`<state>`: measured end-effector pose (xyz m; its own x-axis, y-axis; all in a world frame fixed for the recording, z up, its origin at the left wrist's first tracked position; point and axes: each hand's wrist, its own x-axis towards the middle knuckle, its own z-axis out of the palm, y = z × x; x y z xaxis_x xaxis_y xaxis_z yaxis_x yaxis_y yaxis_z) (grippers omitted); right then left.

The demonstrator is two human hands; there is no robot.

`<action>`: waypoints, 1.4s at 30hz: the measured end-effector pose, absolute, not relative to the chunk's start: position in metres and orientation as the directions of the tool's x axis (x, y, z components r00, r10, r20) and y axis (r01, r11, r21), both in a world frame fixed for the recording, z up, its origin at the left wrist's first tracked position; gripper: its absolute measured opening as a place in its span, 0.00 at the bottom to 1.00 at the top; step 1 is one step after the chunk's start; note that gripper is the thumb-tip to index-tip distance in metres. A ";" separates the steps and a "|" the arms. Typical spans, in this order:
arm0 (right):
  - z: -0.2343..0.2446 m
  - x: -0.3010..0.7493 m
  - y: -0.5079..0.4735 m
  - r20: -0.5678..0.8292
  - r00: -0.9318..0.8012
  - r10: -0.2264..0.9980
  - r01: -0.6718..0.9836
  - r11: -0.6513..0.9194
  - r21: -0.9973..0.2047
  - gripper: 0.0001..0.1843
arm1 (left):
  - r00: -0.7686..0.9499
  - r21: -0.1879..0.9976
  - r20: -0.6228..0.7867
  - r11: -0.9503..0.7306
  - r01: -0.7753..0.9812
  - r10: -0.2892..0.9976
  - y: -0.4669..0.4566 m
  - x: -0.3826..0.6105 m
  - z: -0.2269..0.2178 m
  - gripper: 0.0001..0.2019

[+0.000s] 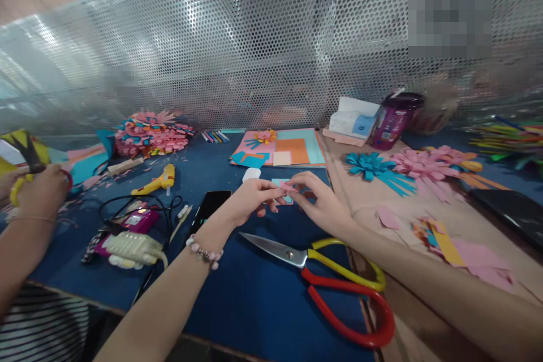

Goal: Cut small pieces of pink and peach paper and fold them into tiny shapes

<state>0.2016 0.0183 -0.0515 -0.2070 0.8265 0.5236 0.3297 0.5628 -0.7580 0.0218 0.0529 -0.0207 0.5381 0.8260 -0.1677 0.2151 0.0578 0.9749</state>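
Observation:
Between my fingertips is a small piece of pink paper (287, 187), pinched from both sides. My left hand (254, 198), with a beaded bracelet at its wrist, grips its left end. From the right, my right hand (318, 198) grips the same piece. Light blue paper (283, 195) shows just under the fingers on the table. Large scissors (305, 263) with one yellow and one red handle lie below my hands, blades pointing left. A black phone (212, 209) rests beside my left forearm, and a small white case (251, 173) sits just beyond that hand.
Colored paper sheets (311, 144) and a perforated metal panel (271, 39) are ahead. Paper flowers (424, 167) and a purple cup (394, 119) stand right. Leftward are a yellow glue gun (159, 180), a power strip (131, 249), a pink paper pile (155, 134) and another person's hand (46, 192) with scissors.

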 end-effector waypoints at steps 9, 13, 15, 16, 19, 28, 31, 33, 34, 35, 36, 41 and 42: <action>-0.054 0.200 0.022 0.458 -0.179 0.871 0.262 0.491 -0.831 0.09 | 0.513 0.970 -0.135 0.009 0.242 0.848 0.053 0.026 -0.028 0.16; -0.054 0.199 0.023 0.410 -0.150 0.900 0.190 0.433 -0.881 0.09 | 0.512 0.962 -0.119 -0.029 0.271 0.851 0.052 0.028 -0.029 0.17; -0.053 0.199 0.024 0.359 -0.148 0.921 0.179 0.382 -0.907 0.09 | 0.515 0.960 -0.116 -0.037 0.277 0.850 0.052 0.030 -0.029 0.16; -0.053 0.199 0.024 0.338 -0.146 0.930 0.173 0.360 -0.917 0.09 | 0.518 0.961 -0.112 -0.041 0.274 0.848 0.051 0.030 -0.029 0.16; -0.053 0.200 0.026 0.311 -0.117 0.943 0.152 0.327 -0.933 0.09 | 0.535 0.966 -0.096 -0.050 0.253 0.839 0.051 0.031 -0.030 0.15; -0.056 0.203 0.031 0.306 -0.055 0.950 0.174 0.311 -0.934 0.10 | 0.541 0.967 -0.118 -0.029 0.255 0.832 0.050 0.031 -0.028 0.14; -0.054 0.202 0.029 0.301 -0.058 0.952 0.179 0.306 -0.935 0.10 | 0.539 0.964 -0.111 -0.042 0.264 0.835 0.049 0.032 -0.029 0.15; -0.052 0.201 0.027 0.308 -0.048 0.950 0.188 0.311 -0.932 0.09 | 0.524 0.963 -0.090 -0.061 0.263 0.847 0.049 0.032 -0.031 0.15; -0.051 0.201 0.026 0.313 -0.044 0.949 0.192 0.316 -0.929 0.09 | 0.515 0.963 -0.080 -0.068 0.262 0.853 0.049 0.033 -0.031 0.14; -0.051 0.201 0.026 0.318 -0.040 0.947 0.195 0.320 -0.927 0.09 | 0.509 0.963 -0.072 -0.074 0.261 0.858 0.049 0.034 -0.032 0.14; -0.051 0.201 0.026 0.323 -0.037 0.946 0.196 0.323 -0.926 0.08 | 0.506 0.963 -0.065 -0.079 0.259 0.860 0.049 0.034 -0.033 0.14; -0.056 0.202 0.029 0.335 -0.032 0.942 0.176 0.335 -0.926 0.08 | 0.499 0.957 -0.043 -0.108 0.269 0.865 0.050 0.036 -0.036 0.14; -0.058 0.203 0.030 0.335 -0.028 0.942 0.166 0.335 -0.927 0.08 | 0.491 0.954 -0.040 -0.112 0.276 0.870 0.051 0.036 -0.037 0.13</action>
